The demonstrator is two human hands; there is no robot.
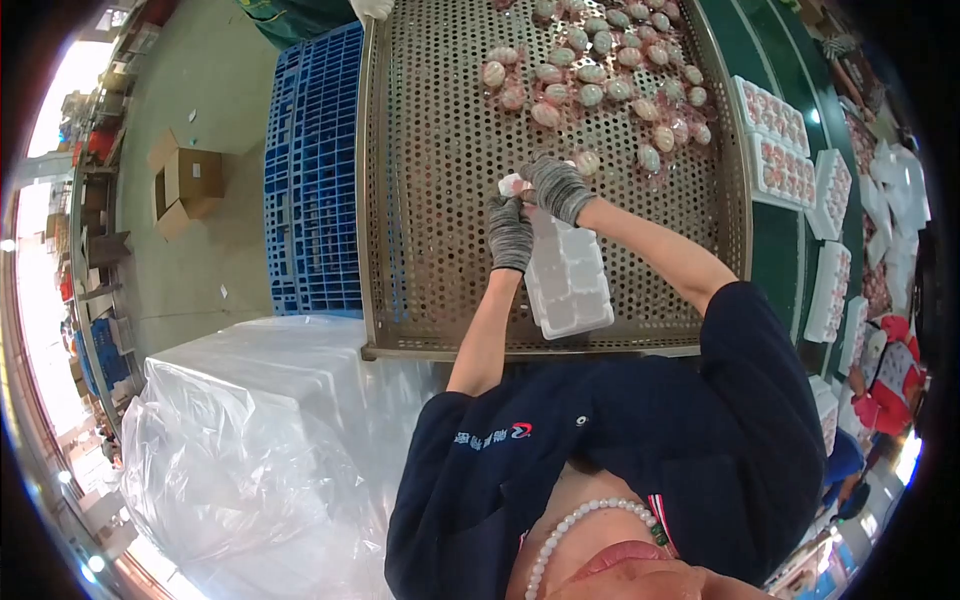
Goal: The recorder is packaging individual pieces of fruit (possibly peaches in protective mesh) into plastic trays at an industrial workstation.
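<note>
My left hand (510,231), in a grey knit glove, is closed on a small white-and-pink wrapped item (513,184). My right hand (556,187), gloved alike, bends over the same item from the right; its fingertips are partly hidden, so its grip is unclear. Below both hands a white foam tray (571,281) with empty compartments lies tilted on a perforated metal table (442,150), its far end partly covered by the hands. Just beyond my right hand sits a loose egg-shaped item (588,163) in clear wrap. Several more wrapped egg-shaped items (591,94) are spread farther up.
Filled foam trays (784,169) stand on a green conveyor (776,247) at right. Blue plastic pallets (315,172) adjoin the table's left rim. Plastic-covered white stacks (255,375) stand at lower left, a carton (193,184) on the floor. Another person's gloved hand (373,7) touches the far left corner.
</note>
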